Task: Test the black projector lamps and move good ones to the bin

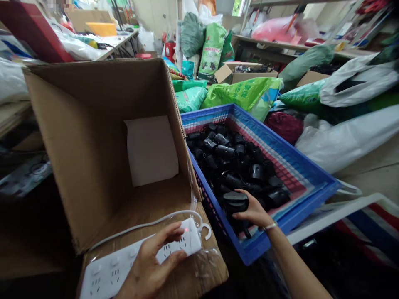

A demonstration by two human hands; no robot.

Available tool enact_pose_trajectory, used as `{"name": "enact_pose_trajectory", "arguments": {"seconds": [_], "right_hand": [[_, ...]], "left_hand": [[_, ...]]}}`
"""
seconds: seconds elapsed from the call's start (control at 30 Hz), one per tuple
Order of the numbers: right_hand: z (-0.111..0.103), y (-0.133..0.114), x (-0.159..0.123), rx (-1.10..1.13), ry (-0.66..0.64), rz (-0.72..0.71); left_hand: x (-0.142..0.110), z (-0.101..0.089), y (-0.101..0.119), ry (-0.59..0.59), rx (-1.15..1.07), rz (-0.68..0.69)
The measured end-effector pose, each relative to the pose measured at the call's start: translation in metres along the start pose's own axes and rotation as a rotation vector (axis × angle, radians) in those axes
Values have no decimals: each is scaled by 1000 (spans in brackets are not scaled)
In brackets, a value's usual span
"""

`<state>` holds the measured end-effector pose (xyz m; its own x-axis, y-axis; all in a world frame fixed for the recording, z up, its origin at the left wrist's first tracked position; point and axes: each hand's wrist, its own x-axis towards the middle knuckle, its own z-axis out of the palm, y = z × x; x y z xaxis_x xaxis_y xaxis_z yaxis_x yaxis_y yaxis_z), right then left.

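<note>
My right hand (pixel 257 211) grips a rounded black plastic device (pixel 235 202), thumb on the near side and fingers around its far side. It is at the near left corner of a blue plastic basket (pixel 249 255). Several similar black cylindrical devices (pixel 226 151) lie heaped in that basket. My left hand (pixel 152 261) is over a white power strip (pixel 102 279), thumb and fingers apart, with nothing between them. A small red light glows on the strip near the fingertips. Whether the palm touches the strip I cannot tell.
A large cardboard box (pixel 59 141) with its opening toward me stands left of the basket, a pale sheet (pixel 152 153) inside. A white cable (pixel 149 224) runs along its front edge. Green sacks (pixel 241 92) lie behind the basket, white sacks (pixel 346 139) to the right.
</note>
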<state>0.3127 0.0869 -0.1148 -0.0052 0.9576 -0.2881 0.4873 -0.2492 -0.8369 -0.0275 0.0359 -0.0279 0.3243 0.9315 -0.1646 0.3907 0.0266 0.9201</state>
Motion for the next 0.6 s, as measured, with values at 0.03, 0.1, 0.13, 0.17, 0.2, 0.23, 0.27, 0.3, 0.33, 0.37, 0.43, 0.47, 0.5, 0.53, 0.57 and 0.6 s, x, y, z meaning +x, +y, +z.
{"name": "enact_pose_trajectory", "arguments": {"seconds": [0.03,0.1,0.13,0.17,0.2,0.23,0.27,0.3,0.33,0.37,0.43,0.47,0.5,0.53,0.57,0.6], "right_hand": [[-4,-14,-16,22,-2,-59],[-6,-45,-45,20,13,-188],[-4,-62,-58,-4,19,-253],[-2,-79,-68,-30,14,-319],[2,-95,-78,-59,-4,-385],[6,-109,-85,-87,-28,-448],[9,-122,-90,-109,-54,-508],[13,-132,-94,-122,-74,-561],[16,-139,-96,-125,-88,-602],[19,-143,-96,-113,-105,-624],[24,-140,-92,-27,-159,-605],[28,-134,-88,31,-207,-574],[32,-126,-84,91,-260,-536],[36,-117,-79,142,-315,-491],[42,-108,-75,187,-356,-448],[49,-99,-72,219,-372,-410]], "left_hand": [[2,4,8,-2,57,67],[9,14,31,-24,178,247],[12,18,44,-36,232,355],[15,22,59,-65,292,414],[17,25,73,-104,363,447],[18,27,86,-131,434,471],[18,28,97,-170,501,467],[17,28,105,-192,557,455],[15,28,110,-205,596,440],[12,26,112,-211,616,421],[5,23,106,-211,609,379],[2,21,101,-206,596,356],[0,19,95,-202,584,333],[-3,18,90,-199,574,310],[-5,16,84,-189,569,288],[-6,14,80,-175,568,267]]}}
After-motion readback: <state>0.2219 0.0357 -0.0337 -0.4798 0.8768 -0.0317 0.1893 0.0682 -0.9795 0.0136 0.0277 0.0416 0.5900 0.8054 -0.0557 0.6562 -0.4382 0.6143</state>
